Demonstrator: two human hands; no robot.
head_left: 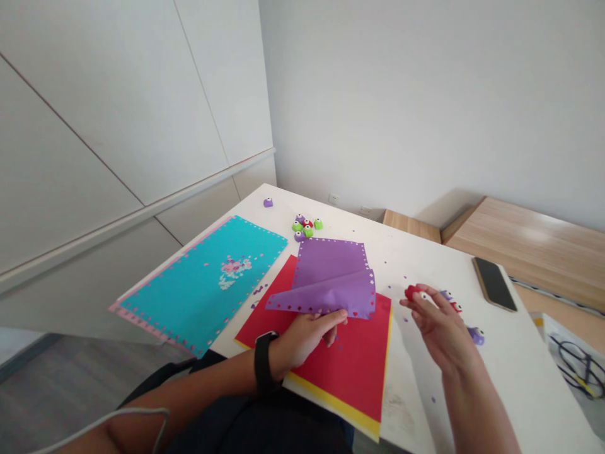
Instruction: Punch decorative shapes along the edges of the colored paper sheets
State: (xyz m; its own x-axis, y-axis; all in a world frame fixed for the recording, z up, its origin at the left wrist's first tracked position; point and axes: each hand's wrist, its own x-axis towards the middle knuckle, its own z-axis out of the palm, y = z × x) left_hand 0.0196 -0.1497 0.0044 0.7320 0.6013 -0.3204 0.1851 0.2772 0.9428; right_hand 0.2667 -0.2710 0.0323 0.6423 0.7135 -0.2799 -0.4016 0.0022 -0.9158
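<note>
A sheet of purple paper point(331, 261), with small shapes punched along its edges, has its near part curled up. My left hand point(309, 337) pinches this near edge between thumb and fingers. Beneath it lies red paper point(354, 372), which shows through the punched holes. My right hand point(442, 325) is raised to the right of the papers, its fingers closed on a small red paper punch point(412, 292) with a white button. Just beyond that hand lie a purple punch point(476, 335) and a few others, partly hidden.
Yellow paper point(326, 406) peeks out under the red. To the left, blue paper point(189, 271) with punched edges bears a pile of confetti point(231, 268) and overlaps pink paper point(123, 314). Several punches point(307, 231) cluster at the back. A phone point(494, 284) lies at the right edge.
</note>
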